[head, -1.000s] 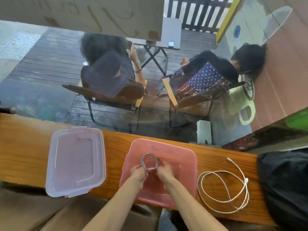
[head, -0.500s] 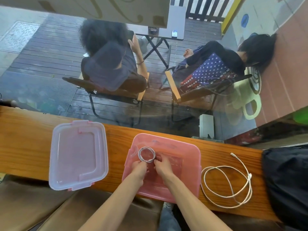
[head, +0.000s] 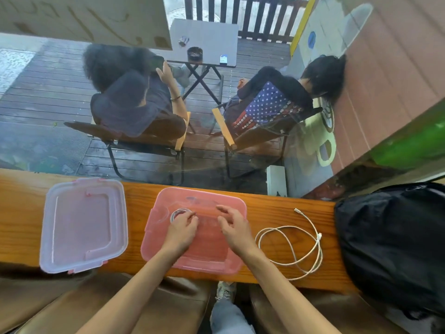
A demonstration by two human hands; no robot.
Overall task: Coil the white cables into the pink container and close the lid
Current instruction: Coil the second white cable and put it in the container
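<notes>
Two hands over pink container (head: 154, 239) on tabletop (head: 269, 213). Left hand (head: 181, 229) fingers pinch small coiled white cable (head: 177, 212), seating it inside. Right hand (head: 234, 227) fingers spread, empty. Second cable (head: 292, 249) loose at right, uncoiled. Lid (head: 83, 224) off at left, leaving container open for loading.

On the tabletop (head: 265, 208), a container (head: 154, 237) sits centre, its lid (head: 83, 224) to the left, a loose cable (head: 292, 247) right; a coiled cable (head: 177, 213) lies inside.
</notes>
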